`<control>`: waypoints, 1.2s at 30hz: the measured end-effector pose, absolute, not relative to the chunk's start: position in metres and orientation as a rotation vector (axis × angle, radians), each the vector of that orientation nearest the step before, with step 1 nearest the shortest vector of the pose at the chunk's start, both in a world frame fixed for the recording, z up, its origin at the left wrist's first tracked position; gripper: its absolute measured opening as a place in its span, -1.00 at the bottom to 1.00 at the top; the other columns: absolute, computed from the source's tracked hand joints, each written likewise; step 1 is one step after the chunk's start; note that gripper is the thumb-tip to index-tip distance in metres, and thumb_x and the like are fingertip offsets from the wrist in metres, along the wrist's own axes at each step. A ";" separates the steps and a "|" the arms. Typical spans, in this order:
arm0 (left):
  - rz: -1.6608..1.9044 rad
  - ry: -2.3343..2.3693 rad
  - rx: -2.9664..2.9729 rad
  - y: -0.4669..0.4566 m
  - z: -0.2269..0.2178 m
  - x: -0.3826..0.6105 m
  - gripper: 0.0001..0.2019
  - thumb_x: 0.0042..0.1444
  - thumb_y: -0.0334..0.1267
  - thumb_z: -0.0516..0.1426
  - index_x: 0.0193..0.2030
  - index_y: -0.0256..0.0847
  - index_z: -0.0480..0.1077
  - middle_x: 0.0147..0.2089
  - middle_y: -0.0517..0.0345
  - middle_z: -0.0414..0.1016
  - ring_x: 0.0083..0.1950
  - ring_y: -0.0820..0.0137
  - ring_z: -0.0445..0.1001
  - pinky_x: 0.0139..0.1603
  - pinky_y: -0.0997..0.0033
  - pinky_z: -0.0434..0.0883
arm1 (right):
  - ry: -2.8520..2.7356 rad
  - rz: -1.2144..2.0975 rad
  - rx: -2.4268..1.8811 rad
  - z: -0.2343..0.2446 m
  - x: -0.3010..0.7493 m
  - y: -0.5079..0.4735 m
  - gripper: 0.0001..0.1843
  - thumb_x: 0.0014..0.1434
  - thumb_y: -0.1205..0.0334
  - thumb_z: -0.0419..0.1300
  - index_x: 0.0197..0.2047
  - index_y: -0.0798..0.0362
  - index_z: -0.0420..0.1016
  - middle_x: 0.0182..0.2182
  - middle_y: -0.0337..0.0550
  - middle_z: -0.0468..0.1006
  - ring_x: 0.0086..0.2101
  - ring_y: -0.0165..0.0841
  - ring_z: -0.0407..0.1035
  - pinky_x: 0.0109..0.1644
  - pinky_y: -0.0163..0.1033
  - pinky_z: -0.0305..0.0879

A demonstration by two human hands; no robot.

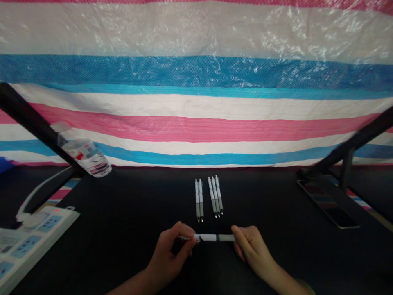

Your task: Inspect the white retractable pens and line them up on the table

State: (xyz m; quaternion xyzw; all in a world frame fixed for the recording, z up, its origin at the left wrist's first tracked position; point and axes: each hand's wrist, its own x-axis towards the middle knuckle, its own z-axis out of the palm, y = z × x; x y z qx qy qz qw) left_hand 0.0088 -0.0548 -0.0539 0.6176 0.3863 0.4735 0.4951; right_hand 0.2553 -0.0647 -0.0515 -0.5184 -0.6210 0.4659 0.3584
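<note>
A white and grey pen (209,237) lies level between my two hands, above the black table. Its left end is pinched between the thumb and fingers of my left hand (172,250). My right hand (251,248) grips the grey right end, hiding the tip. Beyond the hands lie more pens of the same look, tips toward me: a pair of pens (199,200) and, just right of it, a group of three pens (216,196).
A white power strip (39,237) with a plugged-in cable sits at the left. Behind it a clear plastic bottle (89,157) stands by a dark bar. At the right lies a dark phone (328,205). A striped plastic sheet (196,127) hangs across the back.
</note>
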 end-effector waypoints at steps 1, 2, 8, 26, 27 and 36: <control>1.159 0.926 1.516 -0.055 -0.055 0.009 -0.94 0.16 -0.35 0.23 -0.34 -0.19 0.46 -0.37 0.08 0.54 -0.54 0.45 0.45 -0.51 0.49 0.40 | -1.580 1.221 -1.345 -0.053 0.255 -0.064 -0.19 0.35 -0.30 -0.11 -0.79 0.01 0.19 -0.85 -0.30 0.13 -0.74 -0.50 0.05 -0.57 -0.32 0.01; 1.168 0.916 1.546 -0.056 -0.055 0.009 -0.94 0.16 -0.37 0.23 -0.34 -0.18 0.47 -0.37 0.07 0.55 -0.54 0.44 0.45 -0.51 0.49 0.40 | -1.549 1.246 -1.358 -0.055 0.254 -0.064 -0.18 0.34 -0.32 -0.10 -0.81 0.00 0.16 -0.86 -0.31 0.11 -0.76 -0.51 0.03 -0.58 -0.32 0.00; 1.189 0.916 1.791 -0.057 -0.051 0.007 -0.88 0.13 -0.47 0.22 -0.35 -0.18 0.49 -0.40 0.06 0.59 -0.49 0.40 0.51 -0.43 0.47 0.42 | -1.430 1.525 -1.337 -0.061 0.255 -0.060 -0.16 0.32 -0.36 -0.14 -0.82 0.02 0.13 -0.88 -0.32 0.12 -0.81 -0.57 -0.05 -0.68 -0.35 -0.17; 1.287 0.819 1.808 -0.057 -0.054 0.007 -0.86 0.18 -0.50 0.18 -0.26 -0.15 0.38 -0.39 0.21 0.51 -0.50 0.51 0.47 -0.46 0.57 0.40 | -1.975 0.859 -1.064 -0.038 0.264 -0.060 -0.43 0.47 0.08 -0.14 -0.54 0.01 0.37 -0.51 -0.17 0.45 -0.15 -0.22 0.42 -0.03 -0.13 0.31; 1.279 0.826 1.808 -0.057 -0.054 0.007 -0.86 0.18 -0.50 0.18 -0.25 -0.16 0.39 -0.39 0.21 0.51 -0.51 0.51 0.47 -0.46 0.57 0.39 | -1.970 0.872 -1.043 -0.038 0.263 -0.060 -0.47 0.46 0.07 -0.12 -0.50 0.00 0.40 -0.47 -0.18 0.48 -0.16 -0.23 0.42 0.07 -0.08 0.27; 1.266 0.889 1.779 -0.057 -0.055 0.005 -0.92 0.20 -0.44 0.19 -0.25 -0.18 0.40 -0.39 0.18 0.52 -0.54 0.51 0.47 -0.49 0.56 0.40 | -1.970 0.853 -0.997 -0.039 0.262 -0.061 -0.64 0.43 0.12 0.00 -0.38 0.00 0.43 -0.34 -0.15 0.49 -0.22 -0.27 0.41 -0.07 -0.16 0.32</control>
